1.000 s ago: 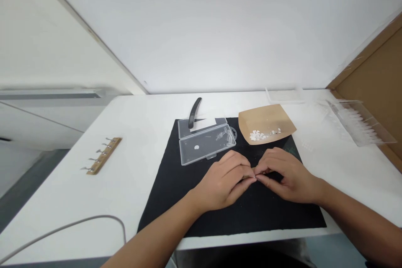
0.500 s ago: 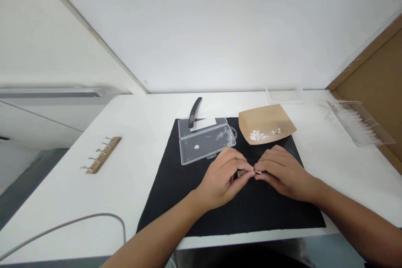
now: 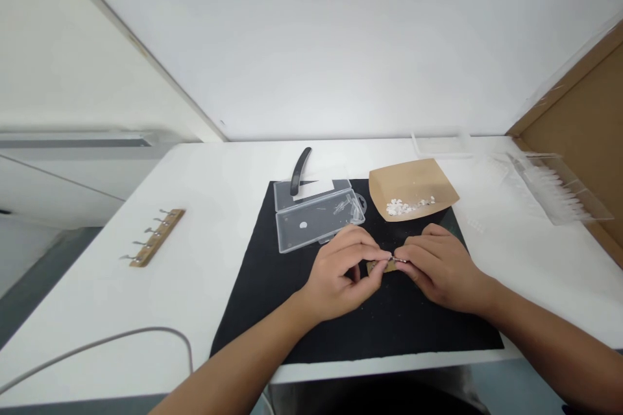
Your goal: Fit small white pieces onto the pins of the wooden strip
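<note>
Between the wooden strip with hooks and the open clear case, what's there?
In the head view, from the hook strip to the case: white tabletop, then black mat, no object on either.

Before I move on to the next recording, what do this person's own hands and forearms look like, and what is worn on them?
The left hand and right hand show no gloves, rings or watch. Both forearms are uncovered. A dark edge beside the right arm could be a sleeve, but too little shows to tell.
</note>
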Available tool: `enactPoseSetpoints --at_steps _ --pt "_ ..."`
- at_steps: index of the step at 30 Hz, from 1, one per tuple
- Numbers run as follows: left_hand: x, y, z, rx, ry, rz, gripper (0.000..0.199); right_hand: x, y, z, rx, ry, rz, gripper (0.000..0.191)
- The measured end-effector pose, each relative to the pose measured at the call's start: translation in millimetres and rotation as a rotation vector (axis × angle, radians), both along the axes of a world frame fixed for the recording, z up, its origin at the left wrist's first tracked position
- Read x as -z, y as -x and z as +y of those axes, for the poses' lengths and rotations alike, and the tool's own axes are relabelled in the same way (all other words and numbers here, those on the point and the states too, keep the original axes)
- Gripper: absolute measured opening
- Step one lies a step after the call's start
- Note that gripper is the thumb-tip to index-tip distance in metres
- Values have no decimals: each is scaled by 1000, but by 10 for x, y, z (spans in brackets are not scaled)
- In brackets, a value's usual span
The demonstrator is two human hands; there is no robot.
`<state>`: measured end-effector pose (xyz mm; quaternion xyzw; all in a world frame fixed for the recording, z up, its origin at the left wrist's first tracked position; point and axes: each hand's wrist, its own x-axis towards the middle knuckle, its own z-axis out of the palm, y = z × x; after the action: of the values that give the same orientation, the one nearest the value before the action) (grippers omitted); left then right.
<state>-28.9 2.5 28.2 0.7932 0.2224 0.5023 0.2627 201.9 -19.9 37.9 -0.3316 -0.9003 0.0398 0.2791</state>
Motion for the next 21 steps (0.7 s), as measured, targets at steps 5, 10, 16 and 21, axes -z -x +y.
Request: enactPoseSetpoints --at_steps 5,10,16,21 --pt "8 0 -17 21 140 -19 14 -33 22 -6 26 -54 -46 18" --pt "12 -3 -30 45 234 -45 13 -52 36 -15 33 -88 -78 19" --pt "9 -1 -38 39 254 -26 10 -73 42 -27 42 -116 -97 20" --pt "17 1 -33 34 226 -8 6 -71 36 -38 60 -140 -117 19"
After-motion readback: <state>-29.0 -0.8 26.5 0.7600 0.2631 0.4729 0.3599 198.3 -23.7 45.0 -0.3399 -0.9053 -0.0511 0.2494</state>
